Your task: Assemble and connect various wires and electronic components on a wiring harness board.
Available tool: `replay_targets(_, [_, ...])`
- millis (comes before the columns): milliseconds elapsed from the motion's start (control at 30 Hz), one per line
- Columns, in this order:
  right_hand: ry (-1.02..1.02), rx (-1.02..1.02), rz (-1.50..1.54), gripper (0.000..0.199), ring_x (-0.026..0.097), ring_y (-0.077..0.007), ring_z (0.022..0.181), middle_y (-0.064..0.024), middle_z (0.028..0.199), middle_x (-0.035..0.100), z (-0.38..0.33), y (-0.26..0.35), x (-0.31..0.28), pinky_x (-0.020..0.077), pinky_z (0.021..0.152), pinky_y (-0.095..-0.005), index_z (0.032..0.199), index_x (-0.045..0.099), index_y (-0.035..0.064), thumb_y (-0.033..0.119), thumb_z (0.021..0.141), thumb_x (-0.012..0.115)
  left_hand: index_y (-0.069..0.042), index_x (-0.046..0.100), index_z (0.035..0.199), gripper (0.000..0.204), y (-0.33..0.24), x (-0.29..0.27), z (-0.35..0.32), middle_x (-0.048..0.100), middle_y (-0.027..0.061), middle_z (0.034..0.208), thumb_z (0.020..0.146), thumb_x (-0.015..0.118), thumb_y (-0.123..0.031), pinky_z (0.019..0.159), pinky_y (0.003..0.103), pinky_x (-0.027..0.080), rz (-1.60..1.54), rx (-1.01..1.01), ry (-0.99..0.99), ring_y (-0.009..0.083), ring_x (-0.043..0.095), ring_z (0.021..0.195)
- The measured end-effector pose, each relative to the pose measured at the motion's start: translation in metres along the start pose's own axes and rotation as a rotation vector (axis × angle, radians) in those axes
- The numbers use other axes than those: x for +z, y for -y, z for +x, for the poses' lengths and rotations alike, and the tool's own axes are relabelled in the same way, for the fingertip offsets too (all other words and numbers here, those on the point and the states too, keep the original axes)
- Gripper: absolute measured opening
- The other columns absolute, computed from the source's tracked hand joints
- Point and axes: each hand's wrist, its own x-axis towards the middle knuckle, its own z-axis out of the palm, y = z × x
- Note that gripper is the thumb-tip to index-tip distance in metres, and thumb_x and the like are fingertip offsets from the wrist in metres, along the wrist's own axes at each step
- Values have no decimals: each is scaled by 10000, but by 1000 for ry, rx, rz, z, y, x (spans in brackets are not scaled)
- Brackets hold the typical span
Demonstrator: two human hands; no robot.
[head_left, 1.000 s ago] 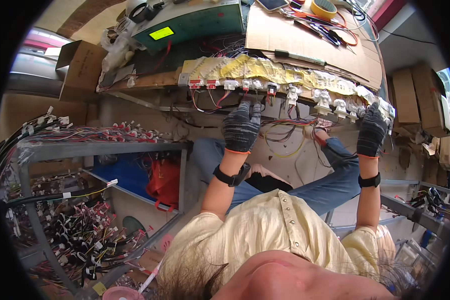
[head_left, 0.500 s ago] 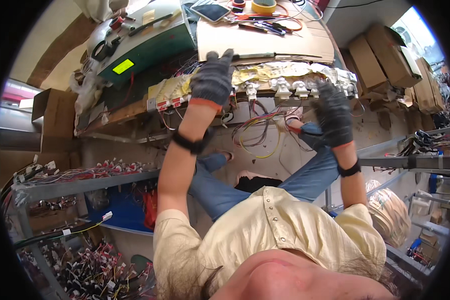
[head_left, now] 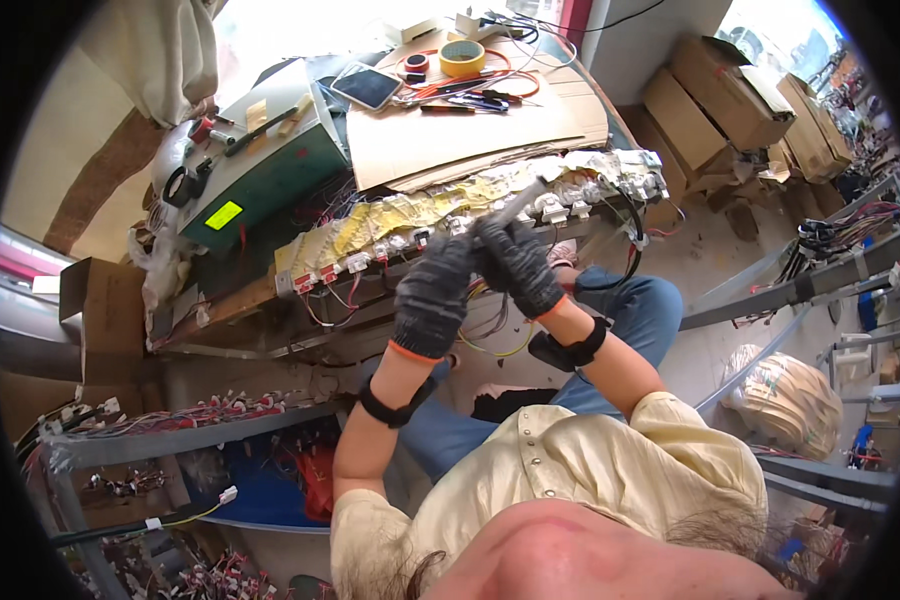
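Head view: grey pen-like stick juts from the close-set left hand and right hand, long axis slanting, pointing far right; whose fingers grasp it, I cannot tell

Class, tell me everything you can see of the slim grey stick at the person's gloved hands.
The slim grey stick is straight and pen-like, pale along the shaft, darker at its far tip. Blur hides detail, and its material is unclear. It slants away from the person and rightward, across the view of the yellowed strip; contact with that cannot be told. The right hand seems to grip its near end, which is hidden; the left hand is close beside.
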Motion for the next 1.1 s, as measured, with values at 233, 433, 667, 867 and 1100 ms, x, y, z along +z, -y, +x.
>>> replay_targets(233, [213,-496,-740,345,598,-239,563,-115,607,617,55,3,25,468,567,-330,795,666,40,376,822,593,18,565,961,182,13,-8,-55,565,136,875,792,611,-35,724,328,466,-768,-453,-205,260,581,802])
replay_targets(433, [170,-610,-715,228,586,-280,582,-125,670,622,67,-15,44,456,537,-360,779,642,59,273,831,584,5,587,962,178,26,3,-84,602,90,887,797,626,-49,698,279,477,-809,-516,-170,150,588,773])
replay_targets(667, [117,-536,-1142,233,577,-193,497,-139,549,571,63,-14,51,455,472,-308,732,582,-29,189,794,638,13,589,962,190,31,5,-84,603,101,871,785,634,-38,693,285,480,-758,-487,-195,171,598,784])
replay_targets(867, [162,-521,-1273,257,560,-176,454,-120,511,562,65,-5,56,443,444,-307,724,598,-19,224,808,620,15,588,967,195,33,3,-69,601,110,890,783,633,-30,709,294,477,-730,-427,-277,187,599,789])
replay_targets(1100, [314,-247,-845,326,559,-146,462,-59,552,599,32,9,40,443,450,-287,719,654,53,351,833,588,-13,598,971,182,29,1,-40,583,145,896,792,611,-40,770,359,443,-648,-263,-396,301,561,859])
